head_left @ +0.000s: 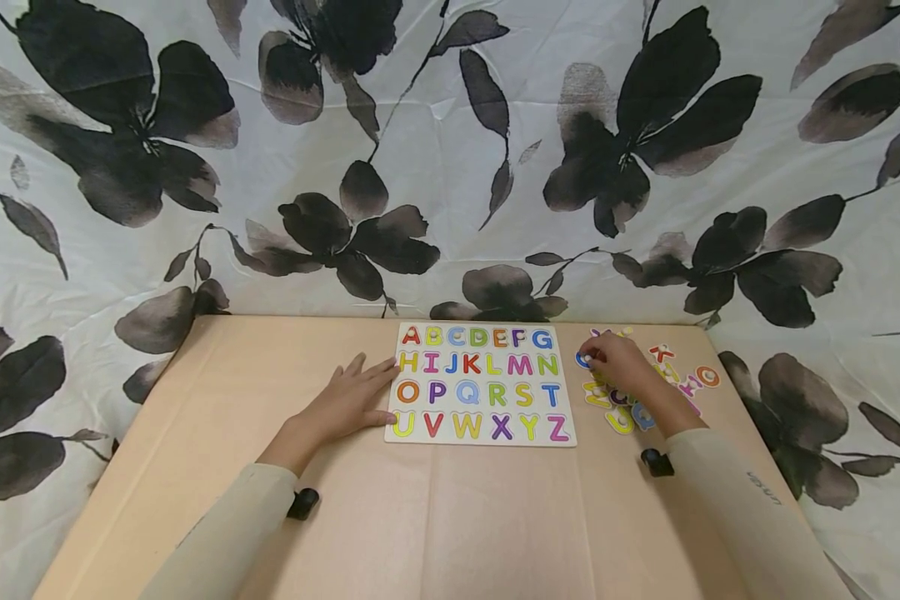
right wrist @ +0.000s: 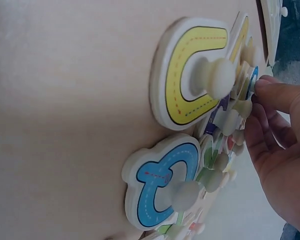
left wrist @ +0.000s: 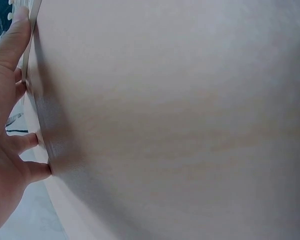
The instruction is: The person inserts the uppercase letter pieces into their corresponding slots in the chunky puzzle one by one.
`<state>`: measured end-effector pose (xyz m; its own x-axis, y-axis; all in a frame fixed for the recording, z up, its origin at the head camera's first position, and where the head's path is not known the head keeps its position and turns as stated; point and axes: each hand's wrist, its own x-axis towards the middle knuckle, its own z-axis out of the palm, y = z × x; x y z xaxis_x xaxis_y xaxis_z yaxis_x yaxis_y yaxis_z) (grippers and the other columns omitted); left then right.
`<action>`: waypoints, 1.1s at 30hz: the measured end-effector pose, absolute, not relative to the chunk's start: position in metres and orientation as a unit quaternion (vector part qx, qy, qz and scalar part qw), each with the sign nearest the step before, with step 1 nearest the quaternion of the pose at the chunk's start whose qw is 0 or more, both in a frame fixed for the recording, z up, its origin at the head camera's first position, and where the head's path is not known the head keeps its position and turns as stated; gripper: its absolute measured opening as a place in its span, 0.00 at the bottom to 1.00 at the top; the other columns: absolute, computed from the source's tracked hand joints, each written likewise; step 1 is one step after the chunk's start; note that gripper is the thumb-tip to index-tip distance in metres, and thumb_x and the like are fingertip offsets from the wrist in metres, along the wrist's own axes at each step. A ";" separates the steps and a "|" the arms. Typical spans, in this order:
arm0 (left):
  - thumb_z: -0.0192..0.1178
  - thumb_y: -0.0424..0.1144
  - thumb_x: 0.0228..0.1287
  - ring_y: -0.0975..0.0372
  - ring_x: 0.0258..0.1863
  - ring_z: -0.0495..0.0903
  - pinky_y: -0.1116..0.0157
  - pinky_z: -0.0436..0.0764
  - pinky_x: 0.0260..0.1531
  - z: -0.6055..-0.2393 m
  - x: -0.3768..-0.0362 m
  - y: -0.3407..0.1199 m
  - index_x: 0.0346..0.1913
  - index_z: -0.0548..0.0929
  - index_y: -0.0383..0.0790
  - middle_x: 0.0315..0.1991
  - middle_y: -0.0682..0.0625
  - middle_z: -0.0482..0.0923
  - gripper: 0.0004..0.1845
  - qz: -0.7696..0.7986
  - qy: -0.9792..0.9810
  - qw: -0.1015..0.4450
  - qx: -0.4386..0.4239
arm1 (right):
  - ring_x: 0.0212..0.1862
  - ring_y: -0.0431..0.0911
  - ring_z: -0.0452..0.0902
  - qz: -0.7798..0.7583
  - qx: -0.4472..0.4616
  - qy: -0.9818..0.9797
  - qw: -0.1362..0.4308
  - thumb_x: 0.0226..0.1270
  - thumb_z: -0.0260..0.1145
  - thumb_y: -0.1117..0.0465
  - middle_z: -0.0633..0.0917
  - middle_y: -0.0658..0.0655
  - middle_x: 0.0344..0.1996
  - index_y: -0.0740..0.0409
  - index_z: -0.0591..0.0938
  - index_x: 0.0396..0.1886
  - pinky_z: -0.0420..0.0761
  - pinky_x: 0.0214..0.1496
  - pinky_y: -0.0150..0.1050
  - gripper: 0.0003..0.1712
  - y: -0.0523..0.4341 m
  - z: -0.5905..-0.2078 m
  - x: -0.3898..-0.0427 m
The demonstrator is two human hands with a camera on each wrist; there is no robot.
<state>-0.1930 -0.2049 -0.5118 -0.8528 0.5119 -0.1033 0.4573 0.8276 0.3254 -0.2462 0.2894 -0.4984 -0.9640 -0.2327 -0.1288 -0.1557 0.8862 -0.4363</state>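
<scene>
Left hand (head_left: 345, 400) flat, fingers spread, steadying white wooden alphabet puzzle board (head_left: 482, 383). Right hand (head_left: 618, 362) pinching knob in loose coloured letter pile (head_left: 645, 383) beneath it. Board slots appear unfilled; all letters left.

The alphabet board (head_left: 480, 383) is white with letters in red, yellow, blue, green, orange, purple and pink. By the right fingers (right wrist: 270, 92) lie a yellow piece (right wrist: 192, 75) with a dashed red centre line and a blue piece (right wrist: 157, 182). The surface (head_left: 435, 517) is pale tan; the backdrop cloth (head_left: 450, 158) is white with black flowers.
</scene>
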 end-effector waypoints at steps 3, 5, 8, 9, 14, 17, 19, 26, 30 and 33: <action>0.66 0.66 0.62 0.32 0.80 0.50 0.25 0.54 0.70 -0.511 -0.193 -0.205 0.80 0.64 0.47 0.82 0.50 0.58 0.49 0.144 0.952 0.094 0.252 | 0.40 0.50 0.75 -0.212 -0.097 0.968 0.089 0.74 0.64 0.68 0.83 0.59 0.39 0.63 0.85 0.51 0.79 0.43 0.43 0.10 0.289 -0.500 -0.247; 0.66 0.67 0.62 0.32 0.80 0.50 0.25 0.54 0.70 -0.512 -0.193 -0.204 0.80 0.64 0.48 0.82 0.51 0.58 0.49 0.143 0.952 0.096 0.251 | 0.40 0.50 0.74 -0.211 -0.094 0.969 0.089 0.74 0.65 0.68 0.82 0.59 0.39 0.64 0.85 0.51 0.78 0.44 0.43 0.10 0.289 -0.500 -0.247; 0.66 0.66 0.62 0.32 0.80 0.50 0.25 0.54 0.70 -0.513 -0.193 -0.205 0.80 0.64 0.47 0.82 0.51 0.58 0.49 0.142 0.953 0.095 0.252 | 0.41 0.51 0.75 -0.215 -0.093 0.968 0.087 0.74 0.65 0.68 0.82 0.60 0.40 0.63 0.85 0.51 0.79 0.45 0.44 0.10 0.288 -0.497 -0.246; 0.66 0.66 0.62 0.32 0.80 0.50 0.25 0.54 0.70 -0.513 -0.193 -0.205 0.80 0.64 0.47 0.82 0.51 0.58 0.49 0.142 0.953 0.095 0.252 | 0.41 0.51 0.75 -0.215 -0.095 0.968 0.085 0.74 0.65 0.67 0.82 0.60 0.40 0.64 0.85 0.51 0.79 0.45 0.44 0.09 0.287 -0.496 -0.247; 0.66 0.66 0.62 0.33 0.80 0.49 0.26 0.53 0.71 -0.514 -0.192 -0.205 0.81 0.63 0.48 0.82 0.51 0.57 0.49 0.146 0.953 0.097 0.249 | 0.42 0.52 0.77 -0.226 -0.085 0.967 0.086 0.75 0.65 0.65 0.83 0.61 0.41 0.63 0.84 0.50 0.82 0.47 0.46 0.09 0.282 -0.491 -0.249; 0.66 0.66 0.63 0.33 0.80 0.49 0.26 0.53 0.71 -0.513 -0.192 -0.205 0.81 0.62 0.48 0.82 0.51 0.57 0.49 0.147 0.952 0.096 0.249 | 0.43 0.51 0.77 -0.234 -0.074 0.966 0.088 0.75 0.66 0.63 0.84 0.59 0.41 0.62 0.83 0.50 0.82 0.48 0.45 0.10 0.279 -0.491 -0.252; 0.66 0.66 0.63 0.33 0.80 0.49 0.26 0.53 0.71 -0.513 -0.192 -0.205 0.81 0.63 0.48 0.82 0.51 0.57 0.49 0.145 0.953 0.095 0.249 | 0.43 0.51 0.77 -0.240 -0.072 0.964 0.087 0.75 0.66 0.61 0.84 0.59 0.41 0.61 0.83 0.51 0.82 0.48 0.44 0.10 0.276 -0.490 -0.254; 0.66 0.66 0.63 0.33 0.80 0.50 0.26 0.54 0.71 -0.511 -0.194 -0.204 0.81 0.63 0.48 0.82 0.51 0.58 0.49 0.142 0.953 0.094 0.249 | 0.43 0.51 0.76 -0.258 -0.072 0.961 0.073 0.75 0.67 0.59 0.84 0.58 0.40 0.60 0.83 0.49 0.81 0.47 0.42 0.11 0.265 -0.486 -0.260; 0.66 0.66 0.62 0.32 0.80 0.50 0.26 0.55 0.70 -0.510 -0.194 -0.203 0.80 0.64 0.48 0.82 0.50 0.59 0.49 0.145 0.953 0.091 0.249 | 0.40 0.50 0.76 -0.256 -0.070 0.962 0.056 0.75 0.68 0.58 0.84 0.58 0.37 0.61 0.83 0.47 0.80 0.44 0.40 0.11 0.258 -0.485 -0.265; 0.67 0.66 0.62 0.32 0.80 0.50 0.25 0.55 0.70 -0.510 -0.193 -0.203 0.80 0.64 0.47 0.82 0.50 0.59 0.48 0.147 0.953 0.092 0.248 | 0.38 0.49 0.76 -0.257 -0.071 0.963 0.044 0.74 0.68 0.59 0.83 0.57 0.35 0.61 0.82 0.45 0.78 0.40 0.39 0.09 0.252 -0.485 -0.270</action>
<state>-0.1930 -0.2032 -0.5100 -0.8603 0.4995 -0.1021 0.4455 0.8338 0.3259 -0.2695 0.2520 -0.4848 -0.9860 -0.1597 -0.0477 -0.1147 0.8577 -0.5012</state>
